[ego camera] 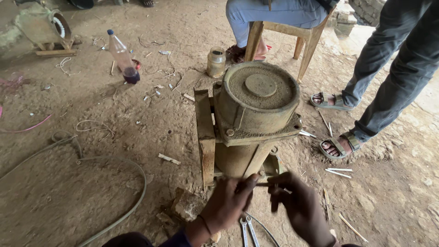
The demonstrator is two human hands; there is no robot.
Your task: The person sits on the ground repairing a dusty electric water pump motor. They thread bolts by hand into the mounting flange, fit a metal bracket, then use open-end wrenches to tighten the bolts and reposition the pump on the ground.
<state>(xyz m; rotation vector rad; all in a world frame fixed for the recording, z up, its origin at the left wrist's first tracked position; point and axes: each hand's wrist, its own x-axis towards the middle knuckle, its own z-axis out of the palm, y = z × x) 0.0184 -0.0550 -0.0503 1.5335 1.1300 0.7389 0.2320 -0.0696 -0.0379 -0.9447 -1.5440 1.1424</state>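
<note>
Both your hands, left [228,201] and right [299,206], pinch a thin dark rod [265,185] against the dusty, rusted, round-topped motor [249,119].

Clear plastic bottle [122,57], blue cap, dark liquid, tilted on dirt, upper left.

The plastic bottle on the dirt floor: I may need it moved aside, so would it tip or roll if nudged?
The plastic bottle stands upright, tall and narrow, so a nudge would probably topple it. Only a little dark liquid shows at its bottom, so it is likely light. It looks round and capped, so once down it might roll without spilling.
</note>
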